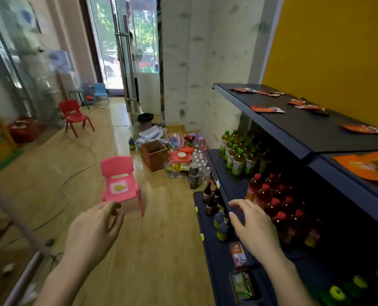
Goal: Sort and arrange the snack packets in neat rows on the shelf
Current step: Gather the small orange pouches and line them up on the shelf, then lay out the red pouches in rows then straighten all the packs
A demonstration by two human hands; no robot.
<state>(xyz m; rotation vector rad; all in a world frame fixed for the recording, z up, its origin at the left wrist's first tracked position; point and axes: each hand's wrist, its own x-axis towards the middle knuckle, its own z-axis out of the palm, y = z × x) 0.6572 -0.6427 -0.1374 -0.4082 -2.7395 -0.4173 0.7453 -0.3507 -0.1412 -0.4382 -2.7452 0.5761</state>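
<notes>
My left hand (95,228) out over the floor, fingers loosely curled, empty, my right hand (253,228) beside it, palm down, fingers spread, empty

The shelf (293,133) looks matt dark metal, the snack packets (267,109) glossy foil (orange-red), the chair (119,180) smooth pink plastic, the floor (77,168) polished wood.

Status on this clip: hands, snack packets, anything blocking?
Left hand and right hand both empty, fingers loosely open. Snack packets lie scattered on top shelf, untouched. No obstruction between hands and shelf.
</notes>
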